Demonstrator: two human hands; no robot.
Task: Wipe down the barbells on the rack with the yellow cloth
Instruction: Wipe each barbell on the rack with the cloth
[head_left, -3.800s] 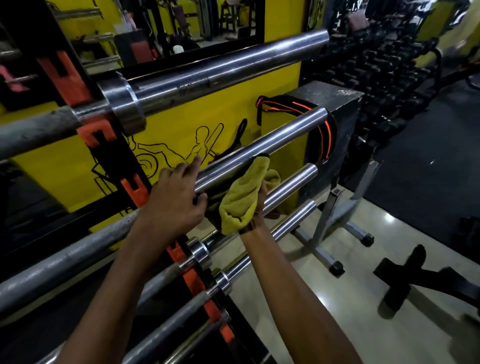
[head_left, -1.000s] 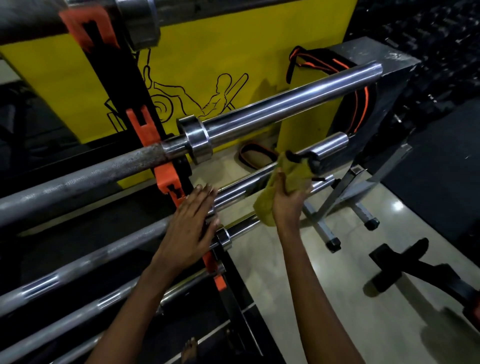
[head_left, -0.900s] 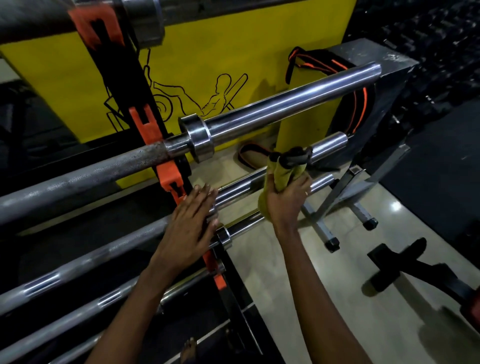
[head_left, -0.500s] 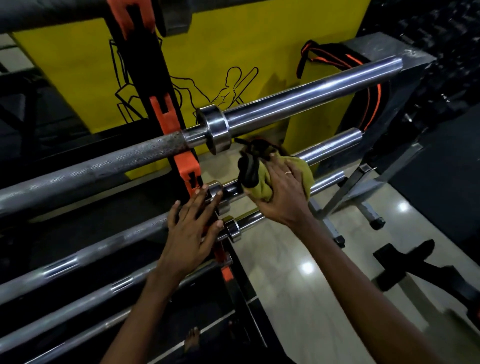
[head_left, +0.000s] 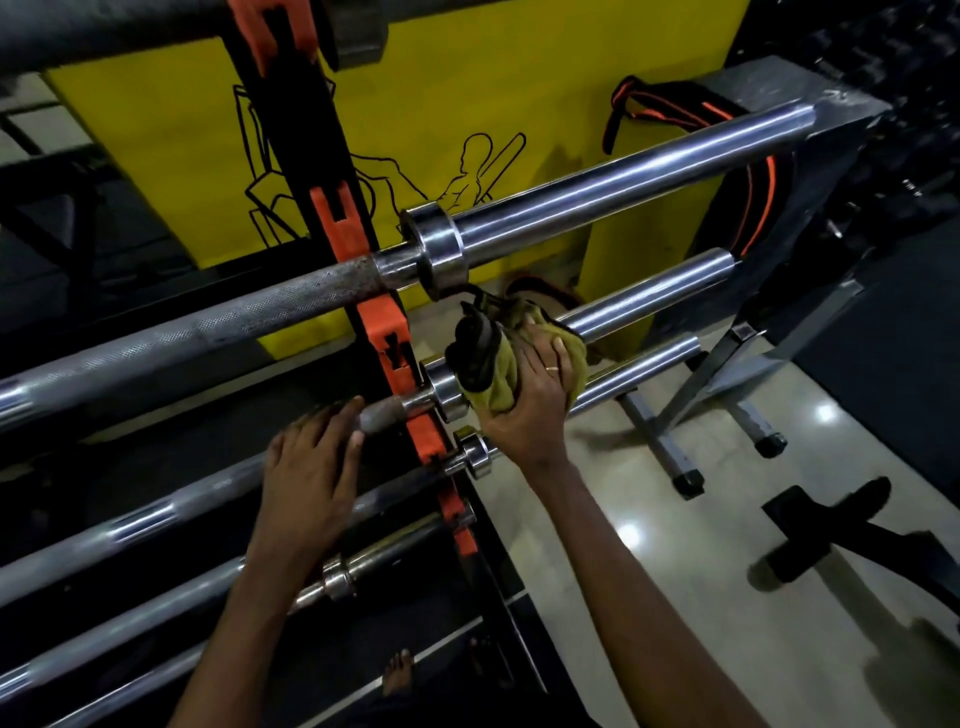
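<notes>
Your right hand (head_left: 535, 400) is clamped on the yellow cloth (head_left: 503, 364), fingers (head_left: 561, 348) curled over it, ring visible on one. The cloth is bunched round the sleeve of the middle barbell (head_left: 649, 299), right up against that bar's collar (head_left: 445, 389), just right of the rack (head_left: 384, 332) upright. The cloth's left side shows a dark patch (head_left: 472, 353); can't tell if it's dirt or another fabric. Your left hand (head_left: 311, 478) lies flat on the same bar's shaft on the other side of the upright, fingers (head_left: 348, 415) straight and together, tips touching the dull rusty stretch of shaft beside the orange hook. It grips nothing. The upper barbell (head_left: 623, 182) sits directly above the cloth, apart from it. A lower barbell (head_left: 644, 364) runs just under your right hand, its collar near your wrist. Behind the rack there's a yellow wall panel (head_left: 467, 78) with a line drawing, and a black and orange belt (head_left: 753, 182) hangs to the right. Below is a pale tiled floor (head_left: 623, 519).
</notes>
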